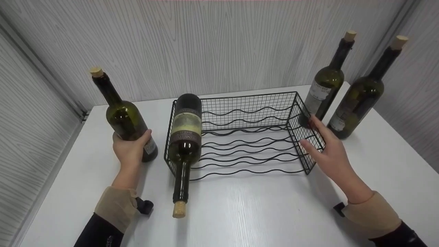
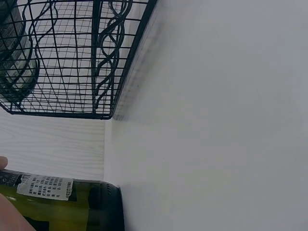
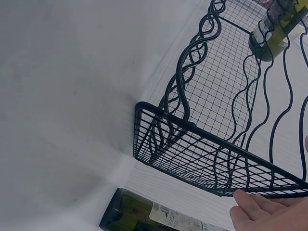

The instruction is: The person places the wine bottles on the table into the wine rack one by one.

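My left hand [image 1: 128, 147] grips a corked dark-green wine bottle [image 1: 125, 118] around its lower body, left of the rack. In the left wrist view this bottle's base [image 2: 108, 207] shows; whether it touches the table I cannot tell. My right hand [image 1: 331, 151] holds the right side wall of a black wire wine rack [image 1: 247, 99], thumb to the inside and fingers outside. Another wine bottle [image 1: 187, 147] lies in the rack's left end, its neck and cork toward me. Fingers [image 3: 248, 204] touch the mesh in the right wrist view.
Two corked wine bottles [image 1: 327, 85] [image 1: 360, 99] stand on the white table [image 1: 240, 212], right of the rack. A wood-grain panel [image 1: 223, 44] rises behind the table, with more panels at left and right. Wavy wires [image 1: 247, 151] form the rack's floor.
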Tool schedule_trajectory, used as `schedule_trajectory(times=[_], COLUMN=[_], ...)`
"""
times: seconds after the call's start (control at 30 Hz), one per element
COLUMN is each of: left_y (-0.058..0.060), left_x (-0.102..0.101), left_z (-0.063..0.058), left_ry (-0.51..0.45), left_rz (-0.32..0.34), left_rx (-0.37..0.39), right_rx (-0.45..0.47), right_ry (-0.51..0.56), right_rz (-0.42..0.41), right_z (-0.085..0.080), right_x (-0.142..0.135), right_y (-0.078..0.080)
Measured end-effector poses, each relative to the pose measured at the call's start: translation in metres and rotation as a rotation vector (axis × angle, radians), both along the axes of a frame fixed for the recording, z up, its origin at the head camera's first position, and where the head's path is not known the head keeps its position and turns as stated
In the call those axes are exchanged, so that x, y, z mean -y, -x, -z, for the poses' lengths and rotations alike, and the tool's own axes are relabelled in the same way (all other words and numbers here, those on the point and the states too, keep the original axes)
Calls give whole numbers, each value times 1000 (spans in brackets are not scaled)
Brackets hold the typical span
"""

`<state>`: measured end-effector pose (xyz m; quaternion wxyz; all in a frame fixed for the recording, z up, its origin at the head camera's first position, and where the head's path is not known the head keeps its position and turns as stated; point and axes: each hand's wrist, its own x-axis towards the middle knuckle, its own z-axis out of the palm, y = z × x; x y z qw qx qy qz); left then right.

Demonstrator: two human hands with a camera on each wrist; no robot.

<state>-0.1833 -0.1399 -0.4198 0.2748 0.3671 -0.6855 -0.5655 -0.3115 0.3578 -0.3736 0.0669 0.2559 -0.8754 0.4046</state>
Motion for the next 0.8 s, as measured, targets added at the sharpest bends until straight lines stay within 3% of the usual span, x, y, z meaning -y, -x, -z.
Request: schedule_trajectory(times=[0.8], left_y=[-2], left_x=[3], left_z=[1], left_ry=[-31], left_rz=[33], left_rx=[10], right_rx=[2], right_ry=[0], right_rz=[7], right_z=[-1], right_x=[2], right_y=[-1])
